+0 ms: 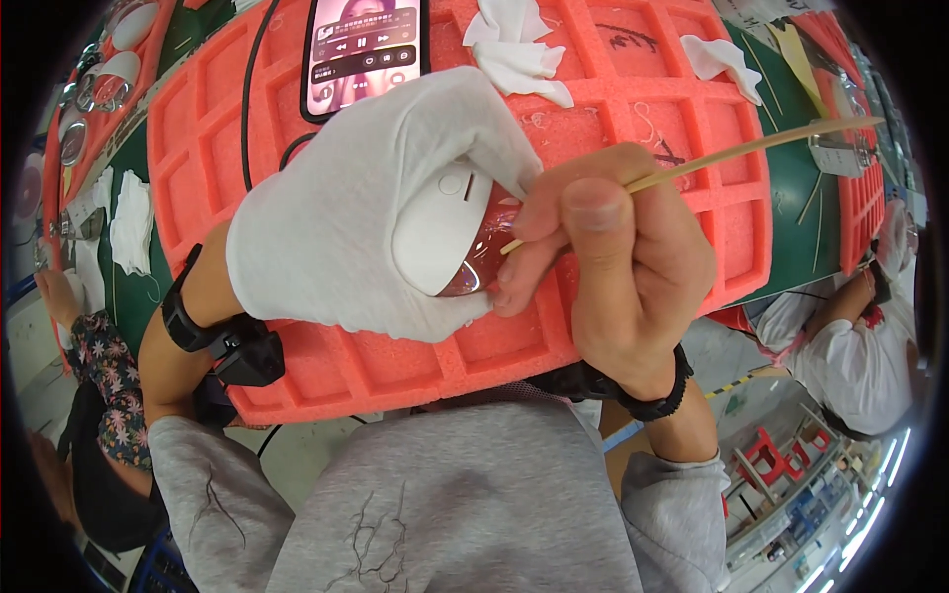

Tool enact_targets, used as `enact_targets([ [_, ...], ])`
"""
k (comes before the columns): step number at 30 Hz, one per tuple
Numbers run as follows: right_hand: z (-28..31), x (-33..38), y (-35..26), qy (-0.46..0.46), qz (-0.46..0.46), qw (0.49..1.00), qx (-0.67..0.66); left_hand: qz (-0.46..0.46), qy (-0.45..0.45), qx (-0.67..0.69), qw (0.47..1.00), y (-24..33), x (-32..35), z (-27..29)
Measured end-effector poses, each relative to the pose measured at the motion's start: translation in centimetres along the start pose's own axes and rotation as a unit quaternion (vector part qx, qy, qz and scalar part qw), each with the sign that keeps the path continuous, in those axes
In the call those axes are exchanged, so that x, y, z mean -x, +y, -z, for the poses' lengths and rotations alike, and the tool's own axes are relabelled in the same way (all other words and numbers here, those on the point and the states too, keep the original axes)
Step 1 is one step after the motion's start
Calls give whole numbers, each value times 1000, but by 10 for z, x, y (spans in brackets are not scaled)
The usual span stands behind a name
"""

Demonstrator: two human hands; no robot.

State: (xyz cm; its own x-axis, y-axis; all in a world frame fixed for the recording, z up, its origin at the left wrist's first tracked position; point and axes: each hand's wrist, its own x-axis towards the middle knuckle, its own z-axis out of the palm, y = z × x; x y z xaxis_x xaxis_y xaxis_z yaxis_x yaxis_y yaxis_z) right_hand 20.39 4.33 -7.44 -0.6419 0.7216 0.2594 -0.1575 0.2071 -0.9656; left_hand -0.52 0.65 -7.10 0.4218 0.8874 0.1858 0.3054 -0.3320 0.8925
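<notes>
A white-gloved left hand grips a small white, glossy-faced part over an orange foam tray, while bare right hand fingers pinch a thin wooden stick against its edge, work evidently underway.

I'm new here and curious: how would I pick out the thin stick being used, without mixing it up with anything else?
Start at the big orange-red foam tray with square pockets. Over its middle, the bare right hand pinches a thin wooden stick that slants up to the right. It is the only long, pale straw-coloured sliver there, its tip against the small shiny part in the white-gloved left hand.
</notes>
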Motion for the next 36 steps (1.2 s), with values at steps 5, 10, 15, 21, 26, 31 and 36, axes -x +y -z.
enact_targets([
  [5, -3, 1, 3, 3, 51, 998, 42, -5, 14, 20, 1000, -1, 1, -3],
  [10, -5, -1, 6, -33, 112, 986, 115, -14, 19, -12, 1000, -4, 1, -2],
  [15, -12, 2, 8, 5, 83, 995, 59, -34, 31, -2, 999, -11, 1, -1],
  [21, -3, 3, -1, 2, 94, 990, 109, -73, 24, -30, 997, 3, -5, -2],
  [26, 28, 7, -38, 166, 11, 979, 117, 3, 83, 12, 996, 17, 0, -8],
  [31, 199, 5, -55, 355, 31, 907, 224, 13, 68, 53, 996, 24, -2, -9],
  [36, 347, 4, -59, 453, 29, 846, 278, 102, 65, 67, 990, 35, -5, -7],
])
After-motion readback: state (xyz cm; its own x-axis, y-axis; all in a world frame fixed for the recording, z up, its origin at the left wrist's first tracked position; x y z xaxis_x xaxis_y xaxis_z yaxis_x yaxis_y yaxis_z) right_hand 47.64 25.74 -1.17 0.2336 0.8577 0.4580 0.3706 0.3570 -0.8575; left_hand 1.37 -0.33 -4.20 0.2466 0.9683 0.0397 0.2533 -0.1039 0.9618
